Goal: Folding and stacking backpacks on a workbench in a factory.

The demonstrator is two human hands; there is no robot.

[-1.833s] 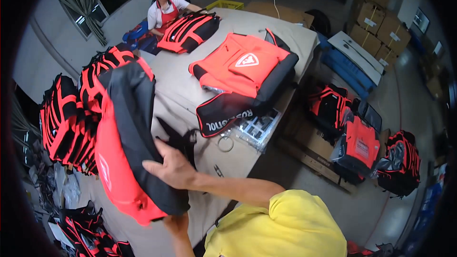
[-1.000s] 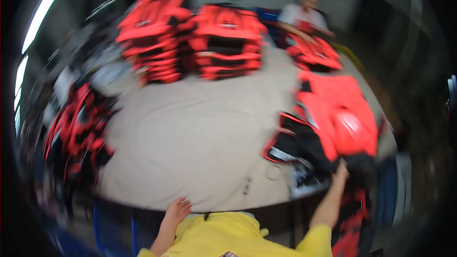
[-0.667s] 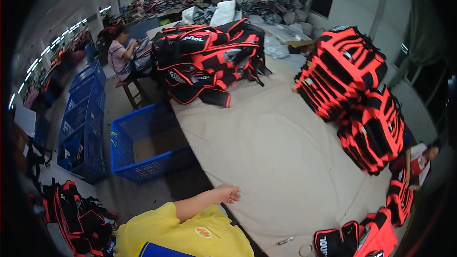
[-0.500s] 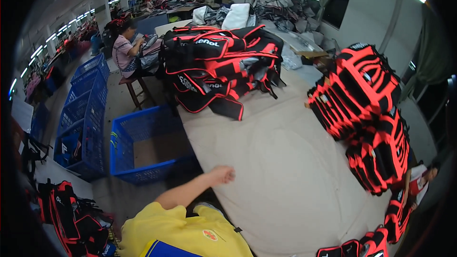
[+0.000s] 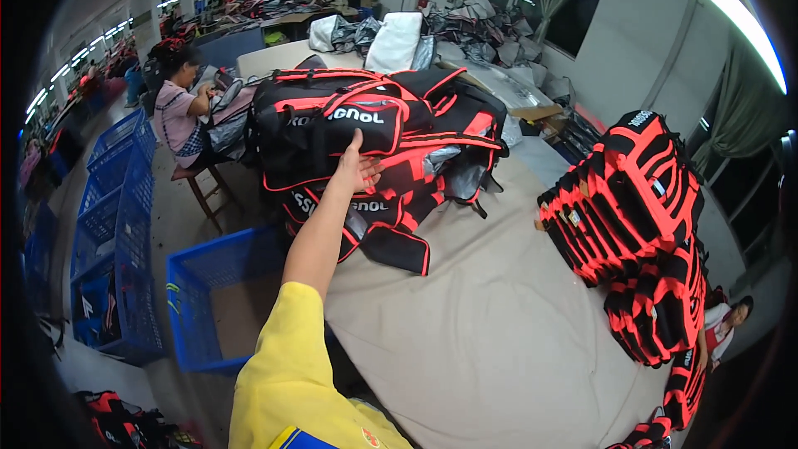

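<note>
My left hand (image 5: 358, 170), at the end of a yellow sleeve, reaches over a pile of black bags with red trim (image 5: 287, 145) on the near left part of the table. Its thumb points up and its fingers are spread, with nothing held. Whether the fingertips touch the bags I cannot tell. The top bag has a rounded pocket edged in red; grey lining shows at the right end of the pile. A black flap (image 5: 397, 249) hangs down from the front onto the pale table cover (image 5: 490, 324). My right hand is out of view.
A blue plastic crate (image 5: 176, 328) stands on the floor by the table's left edge, with stacked blue crates (image 5: 137, 283) farther left. A person (image 5: 179, 112) sits beyond the pile. Stacked red-and-black bags (image 5: 632, 191) line the right side, where another person (image 5: 725, 326) is.
My left hand has moved forward from above the table's near edge to the bag pile, and its fingers have opened out. The view has shifted.
</note>
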